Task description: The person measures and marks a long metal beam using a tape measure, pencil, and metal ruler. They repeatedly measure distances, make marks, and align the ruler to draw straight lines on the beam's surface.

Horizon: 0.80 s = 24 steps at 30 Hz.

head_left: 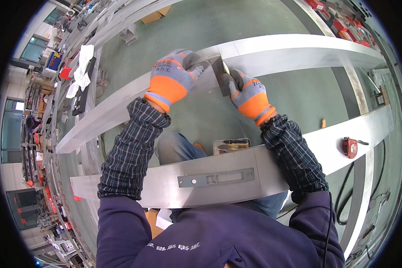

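Note:
A long silver metal beam (295, 57) spans the far side in front of me. Across its near side stands a flat dark metal square (219, 77), with a lighter edge on its right. My right hand (249, 96), in a grey and orange work glove, is closed with thumb and fingers on the square's right edge. My left hand (173, 77), in a matching glove, rests at the beam just left of the square. Its fingers are curled together, and whatever they pinch is hidden. A fine line crosses the beam's top just right of the square.
A second beam (219, 163) lies close to my body, bearing a grey slotted plate (216, 177) and a red tape measure (349, 148). An open box of tools (232, 145) sits behind it. A white cloth (81, 73) hangs at left, and cables (344, 196) trail at right.

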Each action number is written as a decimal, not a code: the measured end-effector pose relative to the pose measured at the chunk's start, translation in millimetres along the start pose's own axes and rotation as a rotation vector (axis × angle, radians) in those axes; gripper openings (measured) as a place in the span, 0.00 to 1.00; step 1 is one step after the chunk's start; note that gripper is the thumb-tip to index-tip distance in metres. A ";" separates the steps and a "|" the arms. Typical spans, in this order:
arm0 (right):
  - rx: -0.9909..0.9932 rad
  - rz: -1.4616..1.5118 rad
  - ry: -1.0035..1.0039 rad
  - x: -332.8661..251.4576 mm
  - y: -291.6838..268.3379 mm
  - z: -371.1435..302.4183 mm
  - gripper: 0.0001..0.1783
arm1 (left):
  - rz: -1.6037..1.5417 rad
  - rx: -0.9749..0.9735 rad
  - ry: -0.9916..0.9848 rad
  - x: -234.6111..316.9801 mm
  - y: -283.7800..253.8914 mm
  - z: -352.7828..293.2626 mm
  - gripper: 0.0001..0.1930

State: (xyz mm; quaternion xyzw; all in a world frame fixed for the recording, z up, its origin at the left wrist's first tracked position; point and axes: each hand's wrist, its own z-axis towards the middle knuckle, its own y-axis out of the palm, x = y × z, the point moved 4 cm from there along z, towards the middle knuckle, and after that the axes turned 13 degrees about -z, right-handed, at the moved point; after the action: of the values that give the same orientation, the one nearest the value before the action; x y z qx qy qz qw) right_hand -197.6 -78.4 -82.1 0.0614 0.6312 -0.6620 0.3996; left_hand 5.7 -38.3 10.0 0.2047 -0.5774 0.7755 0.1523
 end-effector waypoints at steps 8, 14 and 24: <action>-0.008 -0.034 0.005 6.7 7.3 -2.6 0.22 | -0.011 -0.047 -0.037 3.2 0.1 -1.7 0.26; -0.055 -0.062 0.020 8.4 12.3 -1.2 0.22 | -0.003 -0.037 -0.034 1.5 -0.3 -0.6 0.25; -0.148 -0.094 0.082 19.1 23.0 -5.7 0.20 | -0.009 -0.028 -0.039 7.4 -1.0 -1.0 0.23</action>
State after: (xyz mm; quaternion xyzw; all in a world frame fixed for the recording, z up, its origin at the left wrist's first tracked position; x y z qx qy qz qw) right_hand -198.9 -79.3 -112.5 0.0289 0.6963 -0.6286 0.3453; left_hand -0.4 -37.1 14.2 0.2205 -0.5901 0.7625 0.1474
